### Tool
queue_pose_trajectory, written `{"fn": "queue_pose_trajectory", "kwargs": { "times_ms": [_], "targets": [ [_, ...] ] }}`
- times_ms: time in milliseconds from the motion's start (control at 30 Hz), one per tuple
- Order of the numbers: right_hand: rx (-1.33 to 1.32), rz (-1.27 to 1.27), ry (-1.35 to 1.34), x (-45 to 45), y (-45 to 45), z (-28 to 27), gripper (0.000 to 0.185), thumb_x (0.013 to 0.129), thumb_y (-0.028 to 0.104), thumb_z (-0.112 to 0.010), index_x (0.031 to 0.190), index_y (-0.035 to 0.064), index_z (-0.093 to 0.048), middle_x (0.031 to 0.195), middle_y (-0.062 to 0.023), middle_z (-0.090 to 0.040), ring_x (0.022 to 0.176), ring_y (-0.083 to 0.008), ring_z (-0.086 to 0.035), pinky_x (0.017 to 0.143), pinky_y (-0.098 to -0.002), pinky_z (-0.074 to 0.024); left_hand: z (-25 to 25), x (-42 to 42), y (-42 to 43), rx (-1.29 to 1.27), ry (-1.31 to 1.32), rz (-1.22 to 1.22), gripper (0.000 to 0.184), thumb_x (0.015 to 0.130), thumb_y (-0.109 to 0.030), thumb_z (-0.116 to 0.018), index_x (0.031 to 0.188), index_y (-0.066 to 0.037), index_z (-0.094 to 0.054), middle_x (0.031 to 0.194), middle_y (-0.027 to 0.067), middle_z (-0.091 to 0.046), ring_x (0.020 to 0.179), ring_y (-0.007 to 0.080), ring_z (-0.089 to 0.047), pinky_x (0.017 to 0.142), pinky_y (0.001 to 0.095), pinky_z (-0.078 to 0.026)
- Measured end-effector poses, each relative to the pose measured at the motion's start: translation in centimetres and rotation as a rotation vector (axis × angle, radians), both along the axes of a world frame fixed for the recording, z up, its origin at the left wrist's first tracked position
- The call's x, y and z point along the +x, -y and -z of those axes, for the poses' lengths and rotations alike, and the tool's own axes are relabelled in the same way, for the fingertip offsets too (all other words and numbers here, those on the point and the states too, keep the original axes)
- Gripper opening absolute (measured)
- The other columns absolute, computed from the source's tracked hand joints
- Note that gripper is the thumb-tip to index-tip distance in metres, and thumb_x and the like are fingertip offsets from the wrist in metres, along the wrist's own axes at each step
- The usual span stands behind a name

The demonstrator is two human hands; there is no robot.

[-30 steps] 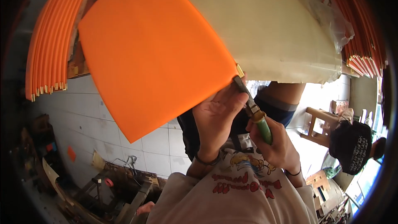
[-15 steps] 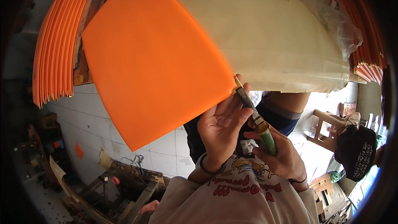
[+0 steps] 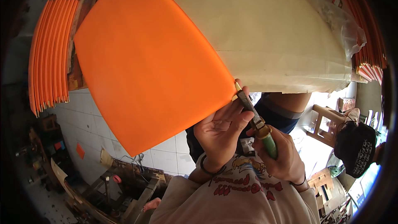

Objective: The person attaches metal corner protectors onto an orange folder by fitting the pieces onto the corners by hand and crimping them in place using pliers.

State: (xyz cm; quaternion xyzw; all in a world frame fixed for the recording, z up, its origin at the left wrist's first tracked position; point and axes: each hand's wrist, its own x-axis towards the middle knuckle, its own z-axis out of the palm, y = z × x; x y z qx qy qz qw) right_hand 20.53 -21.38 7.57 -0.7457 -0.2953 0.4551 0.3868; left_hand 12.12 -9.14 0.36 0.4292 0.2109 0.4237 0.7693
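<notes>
A large orange panel with smooth edges lies tilted across the table, its near corner reaching over the table's edge. My left hand is palm up at that corner, its fingers partly hidden behind the panel and bearing it from below. The left thumb lies close to the tool. In my closed right hand is a green-handled tool with a brass-coloured collar and a dark metal front part. Its front end meets the panel's corner, where small brass-coloured tips show. The tool's exact kind is unclear.
Pale sheeting covers the table. A row of orange panels stands at the left, more at the right by clear plastic. Below are a wooden stool, a person's dark cap and wooden frames.
The orange panel has shifted slightly left and down. The tool's front end and my left hand have moved a little downward with the corner; both hands keep their hold.
</notes>
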Motion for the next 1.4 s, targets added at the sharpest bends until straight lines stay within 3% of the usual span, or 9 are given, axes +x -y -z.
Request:
{"fn": "queue_pose_trajectory", "kwargs": {
  "times_ms": [200, 333, 433, 733, 833, 933, 1033, 1233, 1400],
  "targets": [
    [0.076, 0.233, 0.044, -1.6, 0.8, 1.3, 0.029, 0.083, 0.002, -0.064, 0.108, -0.0061, -0.054, 0.082, -0.0191, -0.064, 0.072, -0.0333, -0.067, 0.064, -0.0375, -0.0502, 0.2, -0.2, -0.1, -0.002, 0.029, 0.031, 0.056, 0.080, 0.018, -0.066, 0.133, 0.011, -0.048, 0.135, 0.0293, -0.052, 0.123, 0.0377, -0.055, 0.105, 0.0444, -0.049],
    [-0.016, 0.132, 0.092, -0.5, -0.4, -0.1, 0.026, 0.082, 0.005, -0.066, 0.104, -0.0054, -0.055, 0.071, -0.0151, -0.064, 0.063, -0.0283, -0.066, 0.058, -0.0341, -0.0485, 0.5, -0.2, 0.0, 0.018, 0.055, 0.057, 0.055, 0.081, 0.019, -0.066, 0.132, 0.009, -0.050, 0.136, 0.0266, -0.053, 0.124, 0.0369, -0.054, 0.105, 0.0443, -0.049],
    [-0.131, 0.135, -0.030, -0.2, -0.9, -0.2, 0.023, 0.083, 0.010, -0.066, 0.100, -0.0032, -0.057, 0.065, -0.0132, -0.062, 0.060, -0.0266, -0.065, 0.058, -0.0334, -0.0474, -0.1, -0.2, -0.1, -0.032, -0.015, 0.042, 0.056, 0.081, 0.017, -0.065, 0.134, 0.010, -0.048, 0.133, 0.0291, -0.054, 0.121, 0.0361, -0.058, 0.102, 0.0407, -0.052],
    [-0.077, 0.118, 0.030, -0.4, -0.3, 0.9, 0.020, 0.084, 0.012, -0.066, 0.099, 0.0009, -0.059, 0.067, -0.0117, -0.062, 0.062, -0.0255, -0.065, 0.060, -0.0340, -0.0469, -0.2, 0.1, -0.1, -0.052, 0.027, 0.017, 0.053, 0.082, 0.016, -0.066, 0.132, 0.009, -0.050, 0.134, 0.0278, -0.054, 0.120, 0.0362, -0.059, 0.099, 0.0389, -0.054],
    [-0.039, 0.245, -0.081, -1.0, -0.1, 0.2, 0.021, 0.085, 0.008, -0.062, 0.103, -0.0012, -0.058, 0.079, -0.0049, -0.061, 0.069, -0.0106, -0.056, 0.064, -0.0259, -0.0456, -0.3, 0.1, -0.3, -0.015, 0.011, 0.022, 0.053, 0.082, 0.015, -0.066, 0.132, 0.009, -0.050, 0.134, 0.0279, -0.054, 0.119, 0.0363, -0.059, 0.097, 0.0375, -0.055],
    [0.030, 0.288, -0.011, -1.7, 0.9, 0.7, 0.019, 0.086, 0.007, -0.064, 0.102, 0.0019, -0.058, 0.079, -0.0133, -0.064, 0.070, -0.0284, -0.067, 0.066, -0.0350, -0.0501, -0.6, -0.2, -0.3, -0.042, -0.009, 0.028, 0.053, 0.082, 0.014, -0.066, 0.133, 0.008, -0.050, 0.134, 0.0281, -0.054, 0.118, 0.0364, -0.060, 0.095, 0.0366, -0.055],
    [-0.116, 0.067, 0.006, -1.3, 0.5, -0.7, 0.016, 0.087, 0.003, -0.061, 0.103, 0.0013, -0.059, 0.092, -0.0148, -0.065, 0.080, -0.0306, -0.067, 0.073, -0.0359, -0.0509, -0.6, -0.2, -0.3, -0.076, 0.044, 0.038, 0.048, 0.083, 0.015, -0.067, 0.128, 0.009, -0.052, 0.132, 0.0248, -0.057, 0.118, 0.0273, -0.061, 0.100, 0.0360, -0.053],
    [-0.030, 0.005, -0.141, -1.0, 0.6, -0.8, 0.033, 0.085, -0.005, -0.058, 0.117, 0.0005, -0.061, 0.129, -0.0177, -0.052, 0.113, -0.0326, -0.060, 0.093, -0.0376, -0.0485, -0.4, -0.4, -0.5, -0.064, 0.066, 0.063, 0.048, 0.082, 0.014, -0.069, 0.128, 0.011, -0.052, 0.132, 0.0254, -0.056, 0.118, 0.0302, -0.060, 0.100, 0.0388, -0.053],
    [0.025, -0.088, -0.079, -0.6, 1.0, -0.6, 0.040, 0.084, -0.005, -0.058, 0.123, 0.0003, -0.059, 0.139, -0.0180, -0.046, 0.121, -0.0341, -0.056, 0.097, -0.0389, -0.0471, -0.2, -0.6, -0.5, -0.062, 0.063, 0.065, 0.047, 0.082, 0.015, -0.068, 0.126, 0.012, -0.053, 0.128, 0.0240, -0.059, 0.117, 0.0313, -0.061, 0.100, 0.0406, -0.054]
  ]
}}
